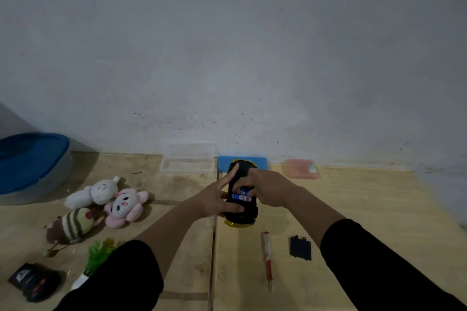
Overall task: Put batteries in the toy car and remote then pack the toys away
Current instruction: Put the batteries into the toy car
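Note:
The toy car [240, 212] lies upside down on the wooden table, black underside up, yellow body showing at both ends. My left hand [217, 199] grips its left side, the index finger stretched along the chassis. My right hand [262, 188] presses blue and white batteries [242, 195] in the open compartment. The black battery cover [300, 248] lies loose at the right, beside a red and clear screwdriver [268, 260]. The black remote [34, 281] sits at the near left corner.
Three plush toys [101, 205] lie at the left, with a small green plastic plant [97, 257] near my left sleeve. A blue-lidded bin [30, 166], a clear box [188, 165], a blue lid [262, 162] and a pink case [300, 169] stand along the wall.

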Demonstrator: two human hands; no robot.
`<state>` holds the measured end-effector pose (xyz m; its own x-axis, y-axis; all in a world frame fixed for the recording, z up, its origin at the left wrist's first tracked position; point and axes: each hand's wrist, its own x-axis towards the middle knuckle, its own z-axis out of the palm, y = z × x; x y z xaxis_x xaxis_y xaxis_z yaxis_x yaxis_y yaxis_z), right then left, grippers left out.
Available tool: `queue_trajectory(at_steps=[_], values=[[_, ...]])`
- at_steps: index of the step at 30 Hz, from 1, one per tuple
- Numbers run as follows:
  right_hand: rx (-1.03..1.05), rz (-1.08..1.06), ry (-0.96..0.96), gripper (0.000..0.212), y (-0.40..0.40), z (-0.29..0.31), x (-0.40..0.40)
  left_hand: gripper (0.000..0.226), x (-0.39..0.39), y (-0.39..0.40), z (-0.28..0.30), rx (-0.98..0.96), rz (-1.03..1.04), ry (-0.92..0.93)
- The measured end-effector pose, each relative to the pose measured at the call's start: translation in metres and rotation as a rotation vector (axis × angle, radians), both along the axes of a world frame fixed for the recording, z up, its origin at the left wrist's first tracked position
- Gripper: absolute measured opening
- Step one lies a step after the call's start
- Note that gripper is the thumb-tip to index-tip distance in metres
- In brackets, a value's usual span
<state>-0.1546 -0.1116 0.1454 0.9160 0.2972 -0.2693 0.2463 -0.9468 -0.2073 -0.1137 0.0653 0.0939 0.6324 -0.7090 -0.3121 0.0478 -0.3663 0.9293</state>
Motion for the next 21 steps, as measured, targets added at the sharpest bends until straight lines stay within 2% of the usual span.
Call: queue_trajectory(at_steps=[12, 21], values=[[-0.144, 0.133, 0.022, 0.040, -0.004, -0.002, 0.006, 0.107, -0.001, -0.006, -0.004, -0.032, 0.007, 0.019], [-0.081, 0.086, 0.046, 0.040, -0.007, -0.005, -0.005, 0.106, -0.018, -0.011, -0.009, -0.007, 0.010, 0.034]])
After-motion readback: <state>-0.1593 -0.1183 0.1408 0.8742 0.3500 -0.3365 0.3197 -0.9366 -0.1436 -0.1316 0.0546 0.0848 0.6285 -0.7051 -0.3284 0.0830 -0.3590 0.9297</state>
